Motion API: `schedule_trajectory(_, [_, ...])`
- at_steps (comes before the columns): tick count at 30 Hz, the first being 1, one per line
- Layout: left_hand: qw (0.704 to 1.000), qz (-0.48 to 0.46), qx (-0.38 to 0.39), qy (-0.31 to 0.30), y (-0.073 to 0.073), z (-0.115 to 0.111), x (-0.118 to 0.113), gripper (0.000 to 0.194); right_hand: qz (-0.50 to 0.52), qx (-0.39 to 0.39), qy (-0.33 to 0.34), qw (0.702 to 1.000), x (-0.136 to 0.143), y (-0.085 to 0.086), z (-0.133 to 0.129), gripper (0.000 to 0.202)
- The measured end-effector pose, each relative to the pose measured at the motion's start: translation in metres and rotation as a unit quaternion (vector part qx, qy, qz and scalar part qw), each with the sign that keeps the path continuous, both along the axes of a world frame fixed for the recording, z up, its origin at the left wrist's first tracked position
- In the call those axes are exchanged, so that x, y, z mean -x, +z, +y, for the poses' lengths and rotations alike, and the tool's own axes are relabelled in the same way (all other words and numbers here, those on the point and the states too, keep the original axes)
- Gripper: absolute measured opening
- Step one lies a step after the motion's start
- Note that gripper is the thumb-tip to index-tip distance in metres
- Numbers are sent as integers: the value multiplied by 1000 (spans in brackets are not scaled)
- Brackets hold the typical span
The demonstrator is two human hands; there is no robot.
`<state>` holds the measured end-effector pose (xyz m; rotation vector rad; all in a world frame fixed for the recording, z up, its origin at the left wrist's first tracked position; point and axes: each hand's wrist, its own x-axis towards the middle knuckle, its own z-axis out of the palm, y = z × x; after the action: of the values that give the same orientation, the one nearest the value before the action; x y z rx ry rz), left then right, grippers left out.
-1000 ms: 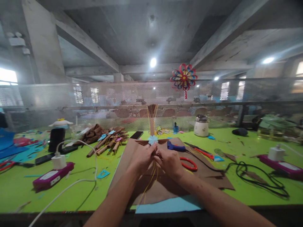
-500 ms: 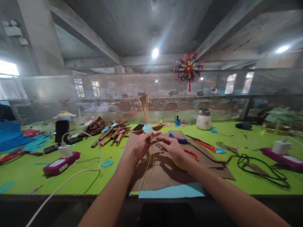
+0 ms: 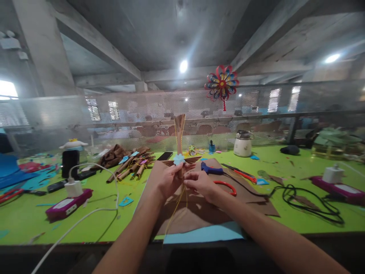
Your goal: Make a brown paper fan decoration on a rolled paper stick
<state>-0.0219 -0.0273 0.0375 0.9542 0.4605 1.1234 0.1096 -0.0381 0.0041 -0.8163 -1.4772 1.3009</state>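
My left hand (image 3: 169, 180) is closed around the middle of a brown pleated paper craft (image 3: 179, 139), held upright with a fanned top. Folded brown arms spread to both sides, and a light blue paper flower (image 3: 179, 159) sits at the crossing. My right hand (image 3: 201, 184) is at the craft's lower end, thumb and fingers pinched together by the yellow cord (image 3: 174, 213) that hangs down. What exactly those fingertips grip is hard to make out. Beneath both hands lies brown paper (image 3: 199, 215) over a light blue sheet (image 3: 203, 233).
To the right lie a blue glue gun (image 3: 211, 169), a red-handled tool (image 3: 234, 188) and a coiled black cable (image 3: 308, 203). Rolled brown paper pieces (image 3: 134, 167) are piled at left. A purple power strip (image 3: 70, 205) with a white cable stands front left; a white bottle (image 3: 243, 144) is behind.
My right hand has drawn in to the craft's lower end, its fingers closing from a looser spread. The view has shifted slightly; my left hand keeps its hold.
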Motion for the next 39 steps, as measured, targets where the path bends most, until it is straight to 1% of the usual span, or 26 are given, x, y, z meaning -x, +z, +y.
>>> schedule_trajectory(2, [999,24,-16,-22,1,-2,1,23,-21,-17,-18,999,0,0,-1,20])
schedule_trajectory(5, [999,36,-29,-14,1,-3,3,21,-50,-55,-41,996,0,1,-3,20])
schedule_trajectory(8, [999,40,-25,-17,1,-2,5,19,-63,-74,-54,994,0,3,-4,21])
schedule_trajectory(11, [999,39,-20,-27,1,-3,4,20,-69,-77,-54,993,-1,4,-5,20])
schedule_trajectory(14, [999,41,-12,-25,2,-4,2,24,-60,-77,-38,995,-2,6,-7,19])
schedule_trajectory(17, [999,48,-1,-24,3,-5,1,26,-46,-54,-20,997,-4,10,-11,20])
schedule_trajectory(21, [999,43,3,-29,2,-2,4,22,-16,-3,20,1000,-6,12,-15,28])
schedule_trajectory(24, [1000,18,-7,-24,0,3,7,18,-10,27,46,999,-9,10,-12,33])
schedule_trajectory(27, [1000,0,-13,-4,-1,7,9,20,11,50,52,997,-14,7,-6,34])
schedule_trajectory(32, [999,14,-14,36,0,7,8,26,29,61,62,996,-21,4,2,35])
schedule_trajectory(36, [999,11,-12,43,0,7,7,29,20,56,66,996,-21,5,3,35])
schedule_trajectory(39, [999,10,-19,44,-1,7,8,28,13,43,56,997,-22,4,4,33])
